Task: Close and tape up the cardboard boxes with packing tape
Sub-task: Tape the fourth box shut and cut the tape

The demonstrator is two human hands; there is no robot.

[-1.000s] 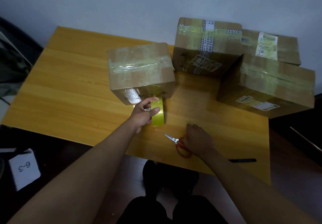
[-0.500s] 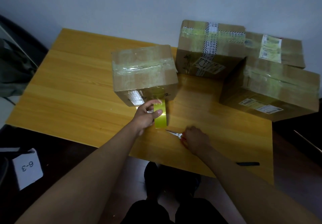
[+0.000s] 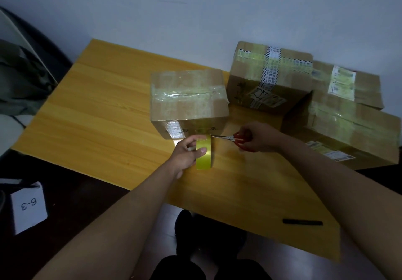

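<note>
A closed cardboard box (image 3: 189, 97) with clear tape across its top stands in the middle of the wooden table (image 3: 97, 110). My left hand (image 3: 187, 153) grips a yellow-green tape roll (image 3: 204, 156) just in front of the box, with a strip of tape running up to the box's front face. My right hand (image 3: 254, 137) holds red-handled scissors (image 3: 230, 138), and their blades point left at the tape strip just above the roll.
Three more taped boxes stand at the back right: one with striped tape (image 3: 269, 77), one flat with a label (image 3: 348, 84), one large (image 3: 348, 136). A black pen (image 3: 302, 222) lies near the table's front edge. A white card marked 6-3 (image 3: 28, 206) sits on the floor at left.
My right hand picked the scissors up from the table and brought them up and left to the tape strip. My left hand stayed on the roll by the box.
</note>
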